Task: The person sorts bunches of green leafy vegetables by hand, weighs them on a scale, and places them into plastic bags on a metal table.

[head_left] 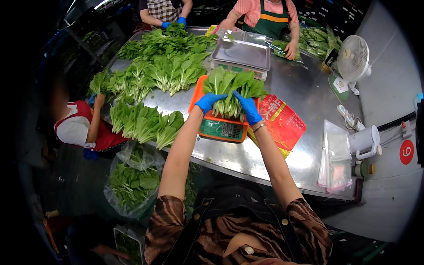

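Observation:
My left hand (pixel 210 102), in a blue glove, presses against the left side of a bunch of leafy greens (pixel 229 90). From the other side my right hand (pixel 249 107), gloved the same, grips the bunch, its thumb on the pale stems. The greens are over an orange digital scale (pixel 242 135), stems toward me; whether they rest on its pan cannot be made out. Left of the scale lie rows of greens (pixel 148 123). A red and yellow printed plastic bag (pixel 282 123) lies flat by my right wrist.
A second scale with a metal pan (pixel 241 54) stands beyond. Clear plastic bags (pixel 334 157), a white kettle (pixel 365 140) and a fan (pixel 353 57) line the table's right side. Co-workers handle greens at the left (pixel 90 119) and far side. A bag of greens (pixel 134 181) sits below the table.

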The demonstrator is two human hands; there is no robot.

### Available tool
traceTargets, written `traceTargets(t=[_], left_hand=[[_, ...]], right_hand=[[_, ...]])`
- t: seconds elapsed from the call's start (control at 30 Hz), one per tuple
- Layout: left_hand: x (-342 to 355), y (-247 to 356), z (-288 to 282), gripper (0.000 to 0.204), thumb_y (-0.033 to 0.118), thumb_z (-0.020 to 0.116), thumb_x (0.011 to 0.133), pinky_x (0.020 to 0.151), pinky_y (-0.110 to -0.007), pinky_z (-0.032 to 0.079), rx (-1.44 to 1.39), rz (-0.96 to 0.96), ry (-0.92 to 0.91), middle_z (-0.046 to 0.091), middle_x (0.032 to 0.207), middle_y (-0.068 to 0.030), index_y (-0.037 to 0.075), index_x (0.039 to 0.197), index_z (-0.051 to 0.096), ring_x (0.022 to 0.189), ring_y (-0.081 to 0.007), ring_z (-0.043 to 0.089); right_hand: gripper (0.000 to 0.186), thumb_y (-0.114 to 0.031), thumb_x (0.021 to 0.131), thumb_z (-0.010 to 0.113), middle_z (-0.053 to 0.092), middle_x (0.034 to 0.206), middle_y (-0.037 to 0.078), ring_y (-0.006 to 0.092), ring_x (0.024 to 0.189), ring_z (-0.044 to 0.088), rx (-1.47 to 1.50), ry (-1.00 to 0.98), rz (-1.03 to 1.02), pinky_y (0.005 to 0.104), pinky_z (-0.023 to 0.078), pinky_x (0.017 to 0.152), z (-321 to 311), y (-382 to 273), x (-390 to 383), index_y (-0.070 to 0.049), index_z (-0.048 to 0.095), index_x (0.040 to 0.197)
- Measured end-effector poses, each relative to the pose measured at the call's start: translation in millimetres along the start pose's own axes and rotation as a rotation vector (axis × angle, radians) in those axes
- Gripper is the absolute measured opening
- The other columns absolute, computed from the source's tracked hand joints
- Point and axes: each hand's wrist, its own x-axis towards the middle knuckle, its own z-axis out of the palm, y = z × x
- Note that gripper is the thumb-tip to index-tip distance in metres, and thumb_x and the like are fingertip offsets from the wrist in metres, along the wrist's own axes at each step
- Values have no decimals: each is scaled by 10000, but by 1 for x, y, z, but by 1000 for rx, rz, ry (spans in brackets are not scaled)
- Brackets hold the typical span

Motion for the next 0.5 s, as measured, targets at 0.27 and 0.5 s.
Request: traceTargets(t=[0.27, 0.5], left_hand=[[-22, 31, 24, 489, 184, 629, 755, 836, -319, 431, -154, -93, -231, 523, 1103, -70, 62, 1183, 425, 965, -178, 522], [-13, 18, 31, 453, 163, 660, 723, 787, -272, 442, 35, 148, -281, 559, 1031, -61, 30, 1117, 483, 911, -152, 537]], right_hand=[[527, -258, 718, 669, 527, 1080, 71, 157, 946, 506, 189, 1, 97, 276, 409, 800, -13, 22, 10, 1, 466, 1129], [470, -261, 746, 637, 555, 1010, 62, 162, 851, 570, 343, -79, 173, 287, 481, 684, -2, 18, 12, -31, 474, 1121]])
